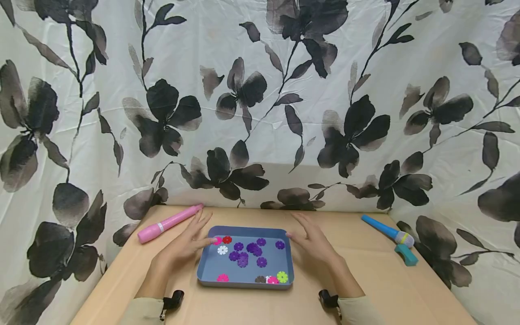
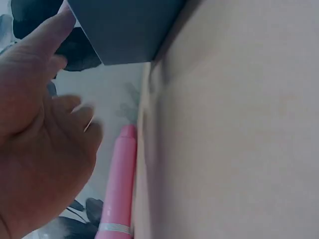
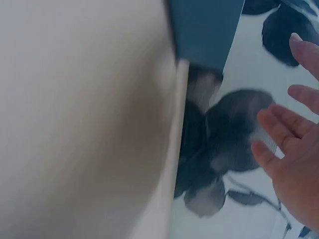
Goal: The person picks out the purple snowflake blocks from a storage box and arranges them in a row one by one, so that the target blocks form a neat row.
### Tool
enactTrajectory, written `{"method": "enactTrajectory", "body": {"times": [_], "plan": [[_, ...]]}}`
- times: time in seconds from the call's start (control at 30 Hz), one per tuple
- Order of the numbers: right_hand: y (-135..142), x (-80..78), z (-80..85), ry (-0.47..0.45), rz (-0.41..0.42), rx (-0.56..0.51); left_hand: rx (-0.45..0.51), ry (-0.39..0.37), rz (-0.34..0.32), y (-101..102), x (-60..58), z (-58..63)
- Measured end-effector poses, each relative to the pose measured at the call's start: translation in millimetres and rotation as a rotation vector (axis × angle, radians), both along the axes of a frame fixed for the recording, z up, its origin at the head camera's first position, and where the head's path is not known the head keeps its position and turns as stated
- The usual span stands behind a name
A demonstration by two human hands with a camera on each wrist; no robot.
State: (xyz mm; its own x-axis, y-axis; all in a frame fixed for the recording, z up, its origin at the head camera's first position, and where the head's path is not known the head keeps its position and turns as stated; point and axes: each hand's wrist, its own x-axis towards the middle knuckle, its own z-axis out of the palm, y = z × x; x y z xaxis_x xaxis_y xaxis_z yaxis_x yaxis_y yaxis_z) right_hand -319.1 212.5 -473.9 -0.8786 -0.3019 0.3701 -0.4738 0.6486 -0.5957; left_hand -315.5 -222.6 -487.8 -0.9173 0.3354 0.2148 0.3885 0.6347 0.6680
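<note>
A blue-grey tray (image 1: 245, 285) lies on the table with several flower-shaped pieces in it. Most are purple (image 1: 262, 262); white (image 1: 222, 249), red (image 1: 227, 239), pink (image 1: 222, 277), brown and lime green (image 1: 282, 276) ones lie nearer the sides. At the tray's left side is my left hand (image 1: 184, 243), fingers spread and thumb reaching over the rim. My right hand (image 1: 314, 241) is by the right side, its fingers extended and its thumb tip close to the rim; whether it touches cannot be told. Neither hand grips anything. Both wrist views show the tray's outer wall (image 2: 127, 30).
Left of the tray, near the table's back edge, lies a pink marker-like tube (image 1: 170, 223). On the right are a blue toy microphone (image 1: 386, 229) and a teal curved block (image 1: 406, 255). A floral curtain (image 1: 252, 135) hangs behind the table (image 1: 243, 307).
</note>
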Motion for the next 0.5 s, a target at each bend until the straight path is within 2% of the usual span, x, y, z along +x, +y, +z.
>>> {"method": "enactTrajectory", "body": {"times": [0.07,0.13,0.3,0.5], "plan": [[-9.0,1.8,3.2,-0.024,0.052,-0.052,0.092,-0.081,-0.068,-3.5,-1.3,-4.6],[-16.6,3.9,5.6,-0.042,0.095,-0.085,0.136,-0.139,-0.125,-8.3,-3.0,-10.4],[-34.1,5.6,10.8,-0.1,0.204,-0.133,0.227,-0.274,-0.21,-18.3,-7.6,-19.2],[-53.8,3.2,10.7,-0.15,0.306,-0.052,0.419,-0.422,-0.268,-19.3,-10.4,-28.4]]}}
